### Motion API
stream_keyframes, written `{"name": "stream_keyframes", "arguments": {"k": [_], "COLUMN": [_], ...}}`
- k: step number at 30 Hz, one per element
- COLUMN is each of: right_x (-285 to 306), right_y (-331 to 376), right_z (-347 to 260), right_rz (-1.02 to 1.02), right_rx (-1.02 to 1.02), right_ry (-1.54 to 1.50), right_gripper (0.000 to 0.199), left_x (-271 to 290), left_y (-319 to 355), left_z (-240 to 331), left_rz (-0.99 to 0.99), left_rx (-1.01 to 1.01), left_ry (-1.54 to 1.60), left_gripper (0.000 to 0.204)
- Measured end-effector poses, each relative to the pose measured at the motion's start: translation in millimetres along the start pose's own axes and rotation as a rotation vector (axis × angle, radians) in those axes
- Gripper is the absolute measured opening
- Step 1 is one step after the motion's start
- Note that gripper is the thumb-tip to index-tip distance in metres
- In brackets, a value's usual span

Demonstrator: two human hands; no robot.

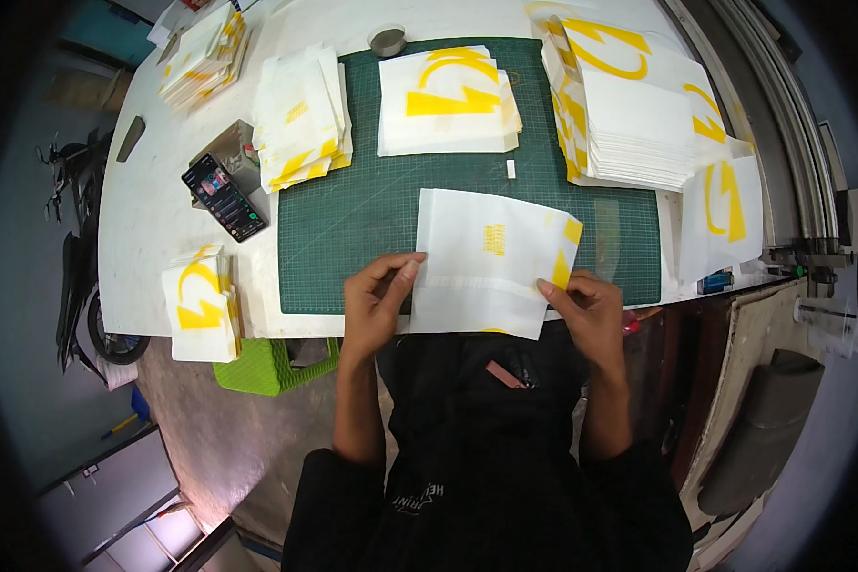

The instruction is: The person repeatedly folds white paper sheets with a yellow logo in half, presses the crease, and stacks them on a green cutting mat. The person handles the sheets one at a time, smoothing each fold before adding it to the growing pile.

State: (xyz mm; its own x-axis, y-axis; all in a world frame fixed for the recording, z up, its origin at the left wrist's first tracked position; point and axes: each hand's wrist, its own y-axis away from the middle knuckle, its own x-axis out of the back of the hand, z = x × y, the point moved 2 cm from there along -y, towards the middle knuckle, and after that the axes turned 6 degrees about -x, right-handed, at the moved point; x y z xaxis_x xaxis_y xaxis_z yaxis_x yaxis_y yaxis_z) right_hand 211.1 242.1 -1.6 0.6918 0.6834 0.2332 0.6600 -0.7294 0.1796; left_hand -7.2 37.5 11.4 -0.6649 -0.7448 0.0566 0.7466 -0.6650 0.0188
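A white paper bag [467, 248] with yellow print lies flat over the near edge of the green cutting mat [343, 229]. My left hand [383, 291] pinches the bag's left edge between thumb and fingers. On the other side, my right hand [586, 310] grips its right edge, the thumb on top beside a yellow patch. Some fingers of both hands are hidden. Beyond the bag, a stack of white bags [448, 133] with a yellow design rests on the mat, and a small white piece [511, 170] lies in front of it.
More stacks of yellow-printed bags stand at the far left [200, 62], left [300, 124], near left [200, 305] and right [639, 138]. A phone [225, 197] leans on a block at left. A small round dish [388, 41] is at the back. Below the table edge stands a green stool [257, 367].
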Motion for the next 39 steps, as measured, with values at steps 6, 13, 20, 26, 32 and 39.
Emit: {"name": "stream_keyframes", "arguments": {"k": [6, 13, 20, 26, 32, 39], "right_x": [-6, -16, -15, -12, -19, -19], "right_y": [7, 23, 28, 29, 33, 33], "right_z": [2, 11, 13, 16, 3, -4], "right_rz": [-0.155, -0.407, -0.385, -0.388, -0.311, -0.314], "right_rx": [-0.284, -0.330, -0.305, -0.264, -0.248, -0.261], "right_ry": [-0.682, -1.052, -1.077, -1.033, -0.825, -0.886], "right_gripper": [0.028, 0.044, 0.060, 0.066, 0.060, 0.059], "left_x": [7, -1, 5, 4, 2, 1], "left_y": [-2, -6, -8, -4, -7, -17], "left_z": [-12, -6, 5, 23, 16, 19], "left_rz": [-0.014, -0.008, -0.097, -0.235, -0.225, -0.210], "left_rx": [0.021, 0.030, 0.129, 0.217, 0.095, 0.035], "left_ry": [0.125, 0.188, 0.199, 0.241, 0.227, 0.210], "left_gripper": [0.022, 0.038, 0.050, 0.066, 0.048, 0.031]}}
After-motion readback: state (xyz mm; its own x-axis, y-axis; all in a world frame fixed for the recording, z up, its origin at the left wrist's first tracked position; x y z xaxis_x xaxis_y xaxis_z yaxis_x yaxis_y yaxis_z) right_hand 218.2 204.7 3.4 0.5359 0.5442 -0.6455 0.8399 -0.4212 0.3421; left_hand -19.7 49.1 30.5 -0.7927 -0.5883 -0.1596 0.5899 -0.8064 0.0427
